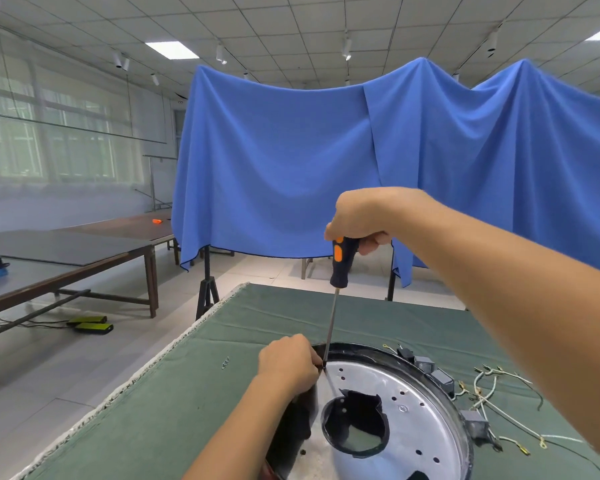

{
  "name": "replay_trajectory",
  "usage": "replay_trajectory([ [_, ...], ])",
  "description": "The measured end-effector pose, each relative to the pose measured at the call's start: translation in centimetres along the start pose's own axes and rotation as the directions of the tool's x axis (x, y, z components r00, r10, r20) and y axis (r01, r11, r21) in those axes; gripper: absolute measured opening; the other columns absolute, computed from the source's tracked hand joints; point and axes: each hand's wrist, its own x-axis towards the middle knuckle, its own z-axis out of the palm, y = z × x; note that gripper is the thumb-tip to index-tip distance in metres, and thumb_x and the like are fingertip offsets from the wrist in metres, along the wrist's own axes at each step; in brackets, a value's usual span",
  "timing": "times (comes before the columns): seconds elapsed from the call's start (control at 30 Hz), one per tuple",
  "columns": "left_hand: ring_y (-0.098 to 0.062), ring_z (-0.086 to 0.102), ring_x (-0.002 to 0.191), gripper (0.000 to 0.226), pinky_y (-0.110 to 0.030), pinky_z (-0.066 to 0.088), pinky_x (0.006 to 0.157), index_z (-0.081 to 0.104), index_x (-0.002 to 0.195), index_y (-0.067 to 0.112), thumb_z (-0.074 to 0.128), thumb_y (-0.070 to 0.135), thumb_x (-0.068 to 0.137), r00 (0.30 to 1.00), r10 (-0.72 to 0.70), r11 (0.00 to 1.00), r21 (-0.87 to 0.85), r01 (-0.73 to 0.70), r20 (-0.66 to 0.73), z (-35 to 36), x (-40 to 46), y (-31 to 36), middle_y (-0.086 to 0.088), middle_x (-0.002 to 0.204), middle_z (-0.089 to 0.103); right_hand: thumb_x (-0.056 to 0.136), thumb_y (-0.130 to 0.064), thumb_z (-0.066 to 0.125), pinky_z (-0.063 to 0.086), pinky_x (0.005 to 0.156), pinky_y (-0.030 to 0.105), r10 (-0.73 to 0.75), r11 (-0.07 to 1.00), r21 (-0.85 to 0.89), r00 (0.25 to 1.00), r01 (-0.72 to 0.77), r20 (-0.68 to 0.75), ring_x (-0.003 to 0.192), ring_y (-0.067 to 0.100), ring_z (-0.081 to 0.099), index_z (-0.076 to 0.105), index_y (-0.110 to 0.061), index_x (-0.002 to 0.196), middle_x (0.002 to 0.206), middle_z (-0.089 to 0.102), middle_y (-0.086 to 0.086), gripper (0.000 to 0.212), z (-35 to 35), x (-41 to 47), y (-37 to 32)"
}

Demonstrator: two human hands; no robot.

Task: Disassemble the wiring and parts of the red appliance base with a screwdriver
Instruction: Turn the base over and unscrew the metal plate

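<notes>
Blue cloth (326,161) draped across centre and right of frame. Curtained windows (49,133) at left. Tiled ceiling (291,22) above, with lit panels (172,50) and spotlights (221,54). Long dark tables (66,247) at mid left. Pale tiled floor (84,368) at lower left.

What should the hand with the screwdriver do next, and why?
Probably turn the screwdriver to loosen a screw. The right hand grips its handle upright, the tip sits at the rim of the base, and the left hand steadies it there. The screw itself is hidden.
</notes>
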Motion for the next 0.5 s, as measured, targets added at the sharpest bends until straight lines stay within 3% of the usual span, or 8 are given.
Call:
replay_trajectory([
  [0.13, -0.019, 0.058, 0.109, 0.031, -0.028, 0.043, 0.085, 0.066, 0.113, 0.041, 0.062, 0.043, 0.082, 1.000, 0.011, 0.999, -0.045, -0.011, 0.001, 0.5, -0.2, -0.7, 0.009, 0.116, 0.067, 0.096, -0.020, 0.056, 0.051, 0.043, 0.023, 0.024, 0.983, 0.171, 0.969, -0.068, 0.246, 0.049, 0.023, 0.068, 0.057, -0.002, 0.097, 0.063, 0.066, 0.010, 0.018, -1.5, -0.7, 0.5],
  [0.2, -0.019, 0.059, 0.108, 0.039, -0.028, 0.044, 0.085, 0.066, 0.115, 0.039, 0.064, 0.052, 0.078, 1.000, 0.006, 0.999, -0.052, -0.007, -0.017, 0.9, -0.3, -0.6, 0.008, 0.115, 0.067, 0.094, -0.035, 0.060, 0.051, 0.045, 0.025, 0.101, 0.978, 0.152, 0.966, -0.140, 0.237, 0.048, 0.025, 0.068, 0.058, -0.002, 0.098, 0.070, 0.065, 0.012, 0.033, -1.2, -0.7, 0.9],
  [0.27, -0.019, 0.059, 0.107, 0.044, -0.028, 0.043, 0.083, 0.066, 0.116, 0.038, 0.065, 0.057, 0.075, 1.000, -0.004, 0.998, -0.060, 0.003, -0.018, 1.3, -0.4, -0.5, 0.007, 0.116, 0.066, 0.093, -0.051, 0.054, 0.048, 0.053, 0.026, 0.171, 0.985, -0.009, 0.981, -0.171, 0.094, 0.043, 0.021, 0.063, 0.057, -0.005, 0.089, 0.060, 0.063, 0.008, 0.046, -0.4, -0.7, 1.0],
  [0.33, -0.019, 0.060, 0.106, 0.046, -0.028, 0.043, 0.082, 0.066, 0.115, 0.038, 0.065, 0.058, 0.074, 1.000, -0.009, 0.997, -0.072, 0.008, -0.019, 1.2, -0.5, -0.4, 0.008, 0.115, 0.066, 0.099, -0.036, 0.046, 0.041, 0.052, 0.023, 0.084, 0.979, -0.178, 0.994, -0.096, -0.071, 0.044, 0.016, 0.051, 0.055, -0.007, 0.084, 0.055, 0.054, 0.003, 0.034, 0.2, -0.5, 1.0],
  [0.4, -0.020, 0.060, 0.105, 0.045, -0.028, 0.044, 0.081, 0.066, 0.115, 0.038, 0.066, 0.058, 0.074, 1.000, -0.010, 0.997, -0.078, 0.009, -0.013, 1.3, -0.5, -0.6, 0.008, 0.114, 0.067, 0.099, -0.024, 0.047, 0.039, 0.041, 0.019, 0.033, 0.995, -0.096, 0.999, -0.036, -0.032, 0.045, 0.015, 0.050, 0.055, -0.007, 0.081, 0.059, 0.054, 0.004, 0.026, -0.1, -0.2, 0.7],
  [0.5, -0.019, 0.061, 0.104, 0.046, -0.027, 0.045, 0.080, 0.066, 0.115, 0.037, 0.066, 0.057, 0.074, 1.000, -0.010, 0.996, -0.083, 0.009, -0.013, 1.2, -0.6, -0.7, 0.008, 0.113, 0.068, 0.095, -0.023, 0.056, 0.052, 0.052, 0.026, 0.002, 0.997, 0.077, 0.990, -0.013, 0.143, 0.059, 0.023, 0.062, 0.059, -0.005, 0.095, 0.079, 0.064, 0.011, 0.018, -1.0, -0.9, 0.4],
])
